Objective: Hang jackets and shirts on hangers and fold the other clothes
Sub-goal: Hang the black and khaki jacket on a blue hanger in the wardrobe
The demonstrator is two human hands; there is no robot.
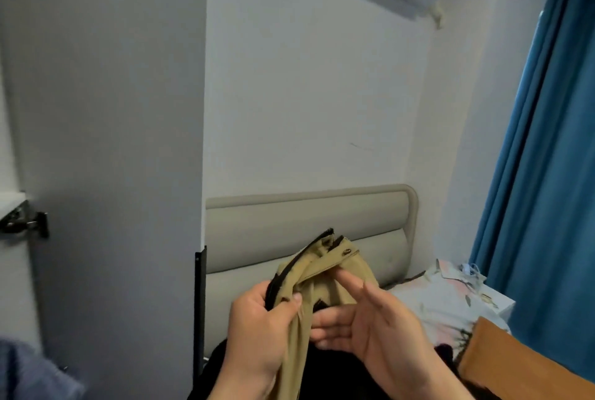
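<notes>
A tan garment (325,274) with a black zipper and a metal snap button is held up in front of the bed's headboard. My left hand (257,332) grips its bunched upper part, thumb pressed on the fabric, and the cloth hangs down from that fist. My right hand (367,322) is beside it with fingers spread, the thumb touching the waistband edge and the fingertips against the cloth. Below both hands lies dark black clothing (322,374), partly hidden by my arms.
A padded beige headboard (289,225) stands against the white wall. A grey wardrobe door (112,158) fills the left. Floral bedding (447,296) and an orange cloth (515,364) lie at the right, by a blue curtain (553,174). Blue fabric (29,370) shows lower left.
</notes>
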